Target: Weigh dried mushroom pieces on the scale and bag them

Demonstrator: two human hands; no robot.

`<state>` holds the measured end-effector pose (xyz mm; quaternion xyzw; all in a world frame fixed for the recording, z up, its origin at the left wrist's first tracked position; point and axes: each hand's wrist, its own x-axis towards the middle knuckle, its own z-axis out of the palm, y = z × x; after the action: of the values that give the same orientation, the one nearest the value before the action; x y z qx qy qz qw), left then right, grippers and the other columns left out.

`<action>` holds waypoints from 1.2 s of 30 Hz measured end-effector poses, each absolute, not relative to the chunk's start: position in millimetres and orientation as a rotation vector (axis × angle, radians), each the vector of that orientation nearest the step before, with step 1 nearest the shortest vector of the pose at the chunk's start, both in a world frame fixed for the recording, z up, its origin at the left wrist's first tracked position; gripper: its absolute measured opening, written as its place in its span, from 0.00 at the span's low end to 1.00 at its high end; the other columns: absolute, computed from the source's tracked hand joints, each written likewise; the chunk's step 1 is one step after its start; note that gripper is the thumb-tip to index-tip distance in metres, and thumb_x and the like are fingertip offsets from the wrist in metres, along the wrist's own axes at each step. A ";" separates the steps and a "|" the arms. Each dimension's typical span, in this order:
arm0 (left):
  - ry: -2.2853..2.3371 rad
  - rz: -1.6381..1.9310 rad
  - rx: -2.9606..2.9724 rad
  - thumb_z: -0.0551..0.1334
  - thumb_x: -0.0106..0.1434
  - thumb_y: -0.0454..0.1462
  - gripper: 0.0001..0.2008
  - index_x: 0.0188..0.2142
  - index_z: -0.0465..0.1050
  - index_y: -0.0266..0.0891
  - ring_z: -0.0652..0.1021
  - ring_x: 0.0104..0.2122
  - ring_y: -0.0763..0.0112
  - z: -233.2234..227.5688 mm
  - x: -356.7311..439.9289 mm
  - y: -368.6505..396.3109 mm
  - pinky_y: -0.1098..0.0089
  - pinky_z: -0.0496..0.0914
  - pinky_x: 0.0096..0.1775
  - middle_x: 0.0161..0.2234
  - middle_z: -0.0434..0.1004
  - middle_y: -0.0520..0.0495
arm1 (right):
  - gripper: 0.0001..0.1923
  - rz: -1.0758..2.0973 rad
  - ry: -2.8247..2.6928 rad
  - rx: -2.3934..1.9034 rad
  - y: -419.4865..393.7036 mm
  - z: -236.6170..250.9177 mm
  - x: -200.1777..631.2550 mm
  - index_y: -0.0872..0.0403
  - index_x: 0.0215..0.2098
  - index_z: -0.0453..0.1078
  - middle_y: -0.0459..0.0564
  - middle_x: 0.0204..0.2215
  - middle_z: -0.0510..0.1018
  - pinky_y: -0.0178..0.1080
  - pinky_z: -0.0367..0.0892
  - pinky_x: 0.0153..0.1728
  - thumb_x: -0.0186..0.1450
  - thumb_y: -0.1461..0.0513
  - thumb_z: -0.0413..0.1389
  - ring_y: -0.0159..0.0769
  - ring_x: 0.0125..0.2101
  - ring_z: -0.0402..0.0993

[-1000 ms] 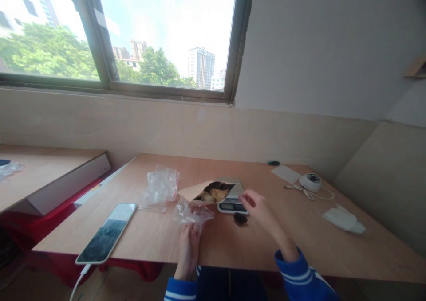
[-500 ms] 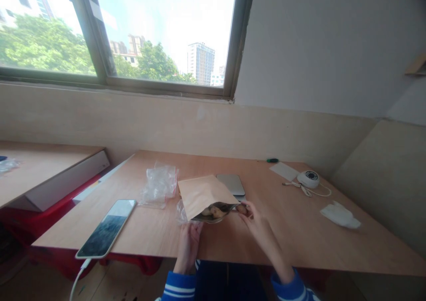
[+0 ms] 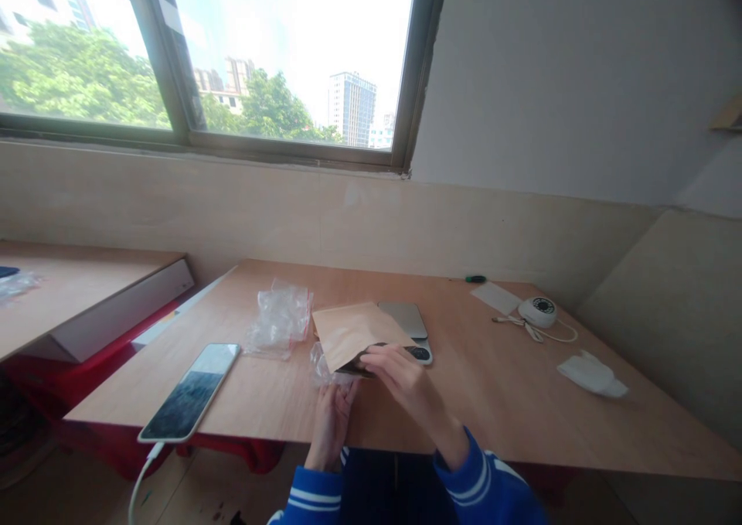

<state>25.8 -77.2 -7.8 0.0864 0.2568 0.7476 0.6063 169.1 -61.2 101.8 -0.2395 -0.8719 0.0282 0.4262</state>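
Observation:
A brown paper pouch [image 3: 353, 328] lies tilted on the wooden table [image 3: 498, 401], its mouth towards me with dark contents just showing. My left hand [image 3: 331, 417] grips the pouch's near left corner, where a small clear plastic bag [image 3: 321, 364] lies crumpled against it. My right hand [image 3: 403, 382] reaches across from the right, its fingers curled over the pouch's mouth and pinching it. Behind the pouch sits a silver kitchen scale [image 3: 406, 320], partly hidden by it.
A heap of clear plastic bags [image 3: 279, 320] lies left of the pouch. A phone [image 3: 190, 392] on a cable rests near the front left edge. At the right are a white camera [image 3: 537, 311], a white card [image 3: 495, 298] and a crumpled white cloth [image 3: 591, 376].
The pouch was tipped up off the scale with its mouth turned towards me. My right hand picked a dark piece off the table, brought it to the mouth, then moved left across it.

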 end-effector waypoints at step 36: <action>1.914 1.653 1.174 0.51 0.58 0.35 0.21 0.52 0.65 0.41 0.72 0.27 0.69 99.8 -128.8 -2.0 0.64 0.69 0.33 0.32 0.69 0.47 | 0.10 0.020 -2.128 -0.812 111.1 139.6 132.4 0.53 0.43 0.72 0.52 0.48 0.74 0.45 0.61 0.55 0.64 0.66 0.52 0.38 0.52 0.67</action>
<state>-128.8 -2.0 99.8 0.4145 0.6758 0.5836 0.1759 132.4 111.1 139.6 -0.3239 -0.8484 0.0082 0.4186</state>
